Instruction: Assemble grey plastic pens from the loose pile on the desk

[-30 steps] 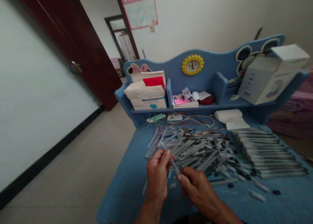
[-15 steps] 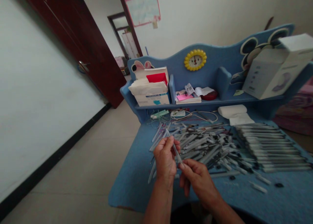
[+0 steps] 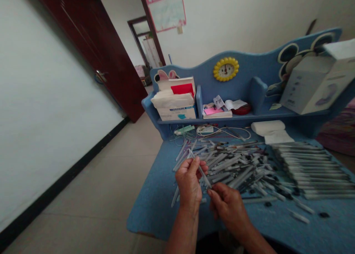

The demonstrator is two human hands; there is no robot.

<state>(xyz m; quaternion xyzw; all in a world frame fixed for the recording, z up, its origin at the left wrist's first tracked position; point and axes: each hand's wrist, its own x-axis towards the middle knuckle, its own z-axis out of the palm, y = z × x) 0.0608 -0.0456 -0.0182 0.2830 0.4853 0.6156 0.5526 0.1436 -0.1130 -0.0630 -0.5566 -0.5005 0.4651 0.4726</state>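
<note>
Between my hands a slim clear pen barrel (image 3: 204, 178) slants from upper left to lower right. My left hand (image 3: 189, 182) is closed around its middle, thumb on top, with the tip poking out above. At the lower end, the fingertips of my right hand (image 3: 230, 206) pinch the barrel; whether they also hold a small part there is hidden. Just behind my hands spreads a loose pile of pen parts (image 3: 230, 161), clear barrels mixed with dark pieces. To the right, assembled-looking pens (image 3: 318, 169) lie side by side in a neat stack.
The blue desk (image 3: 149, 206) has a raised shelf with a tissue-like box (image 3: 177, 112), papers (image 3: 217, 113), a yellow flower clock (image 3: 226, 69) and a large white box (image 3: 313, 80). A white paper roll (image 3: 267, 128) and a looped cable (image 3: 235, 136) lie below the shelf. Small caps (image 3: 324, 214) sit near the front.
The view has shifted slightly, so the desk appears a little further right. Both hands keep their hold on the pen barrel; the right fingers have curled in a bit more.
</note>
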